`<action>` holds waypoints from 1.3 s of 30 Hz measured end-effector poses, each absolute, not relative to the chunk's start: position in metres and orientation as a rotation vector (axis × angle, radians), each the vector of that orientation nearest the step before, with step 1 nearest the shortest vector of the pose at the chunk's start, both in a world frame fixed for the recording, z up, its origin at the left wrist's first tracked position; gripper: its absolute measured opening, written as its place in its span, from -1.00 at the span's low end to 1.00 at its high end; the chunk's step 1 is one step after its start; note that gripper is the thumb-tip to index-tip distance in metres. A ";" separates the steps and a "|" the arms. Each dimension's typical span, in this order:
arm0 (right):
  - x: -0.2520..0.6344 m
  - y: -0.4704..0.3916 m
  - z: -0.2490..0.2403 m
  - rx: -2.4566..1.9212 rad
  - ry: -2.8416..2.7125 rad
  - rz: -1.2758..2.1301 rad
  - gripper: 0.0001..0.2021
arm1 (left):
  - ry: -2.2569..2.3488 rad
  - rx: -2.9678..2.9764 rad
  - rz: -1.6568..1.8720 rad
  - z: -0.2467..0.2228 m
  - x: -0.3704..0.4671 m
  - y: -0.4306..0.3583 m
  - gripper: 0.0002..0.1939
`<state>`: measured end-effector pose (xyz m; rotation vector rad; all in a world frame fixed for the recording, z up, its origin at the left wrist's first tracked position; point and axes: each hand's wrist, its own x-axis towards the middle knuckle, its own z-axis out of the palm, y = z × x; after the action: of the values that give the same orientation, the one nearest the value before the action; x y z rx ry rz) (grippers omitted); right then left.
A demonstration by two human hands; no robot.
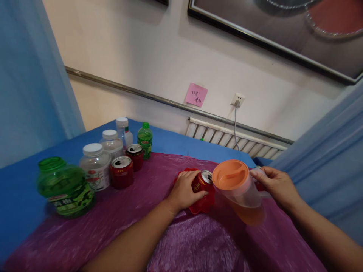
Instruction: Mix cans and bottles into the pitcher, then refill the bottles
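My left hand is wrapped round a red drink can, whose opened silver top faces up. Under the can lies a red scalloped dish. My right hand grips the handle of a clear pitcher with an orange lid. The pitcher tilts toward the can, its lid close to the can's top. Some amber liquid shows low in the pitcher. Whether any liquid is flowing into the can I cannot make out.
On the left stand a large green bottle, several clear jars with white lids, two red cans and a small green bottle. Purple plastic sheeting covers the blue table. Behind are a radiator and wall socket.
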<state>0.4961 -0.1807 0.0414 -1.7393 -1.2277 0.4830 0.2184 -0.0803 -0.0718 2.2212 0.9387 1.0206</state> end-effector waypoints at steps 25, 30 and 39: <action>0.500 -0.180 0.039 -1.727 -1.193 0.545 -0.56 | 0.948 2.218 1.033 -0.072 0.218 -0.081 -0.30; 0.500 -0.180 0.038 -1.736 -1.183 0.537 -0.56 | 0.949 2.216 1.028 -0.070 0.218 -0.082 -0.30; 0.501 -0.180 0.036 -1.732 -1.194 0.533 -0.55 | 0.944 2.220 1.048 -0.071 0.219 -0.081 -0.32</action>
<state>0.5011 -0.1796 0.0363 -1.7318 -1.1940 0.5328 0.2185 -0.0815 -0.0710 2.2196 0.9438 1.0478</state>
